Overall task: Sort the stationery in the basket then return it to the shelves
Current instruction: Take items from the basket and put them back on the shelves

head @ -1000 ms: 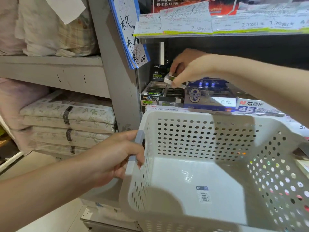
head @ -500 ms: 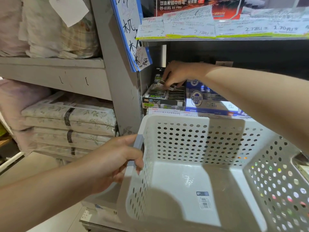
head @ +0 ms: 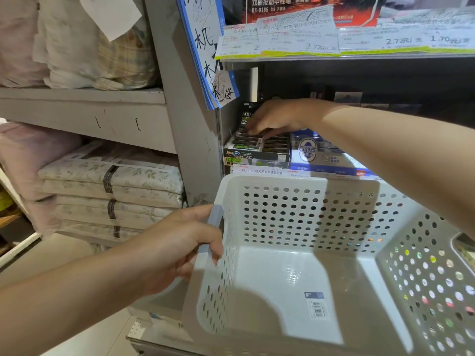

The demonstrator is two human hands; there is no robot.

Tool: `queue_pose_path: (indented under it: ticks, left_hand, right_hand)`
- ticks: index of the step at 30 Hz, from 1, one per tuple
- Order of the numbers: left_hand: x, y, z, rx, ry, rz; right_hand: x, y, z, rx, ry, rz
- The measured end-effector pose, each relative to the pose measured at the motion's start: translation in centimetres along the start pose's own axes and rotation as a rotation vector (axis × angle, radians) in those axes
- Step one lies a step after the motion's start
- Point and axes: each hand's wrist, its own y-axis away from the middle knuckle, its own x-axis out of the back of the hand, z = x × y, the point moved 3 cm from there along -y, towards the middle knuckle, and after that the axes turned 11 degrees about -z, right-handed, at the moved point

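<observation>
Now, from the head camera, the white basket (head: 303, 273) fills the lower right of the view, its perforated walls standing up and its floor bare but for a barcode sticker (head: 316, 305); no stationery shows inside it. The left hand (head: 177, 247) sits at the basket's nine o'clock side, fingers curled round the grey handle (head: 212, 232) and thumb over the top, so it carries the basket level in front of the shelf.

Up at twelve o'clock from the basket, the right hand (head: 277, 118) reaches into the shelf and lies palm down over the dark display box (head: 259, 147) of small packs, fingertips touching the back rows. Whether a pack is still pinched beneath those fingers is hidden, so I cannot tell its grip. The rows run from near to far, along the line of the reaching forearm. A blue box (head: 323, 152) stands just beside the dark one at its three o'clock.

By my judgement the basket is emptied, and the right hand, much the nearer, only needs to seat the last pack and draw back toward six o'clock.
</observation>
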Motion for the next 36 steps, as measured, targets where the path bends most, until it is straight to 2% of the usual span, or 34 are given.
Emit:
queue_pose_path:
  ticks: [10, 21, 31, 36]
  left_hand:
    - [0.7, 0.1, -0.2, 0.015, 0.029, 0.035]
    - [1.3, 0.2, -0.1, 0.003, 0.042, -0.01]
    - [2.0, 1.0, -0.5, -0.041, -0.051, 0.011]
    - [1.1, 1.8, -0.8, -0.051, -0.061, 0.042]
  right_hand:
    - [0.0, 0.4, -0.1, -0.016, 0.119, -0.081]
    - [-0.9, 1.0, -0.2, -0.012, 0.27, 0.021]
    - [-2.1, 7.4, -1.5, 0.082, 0.445, 0.344]
    - [-4.4, 13.6, -0.8, 0.103, 0.423, 0.391]
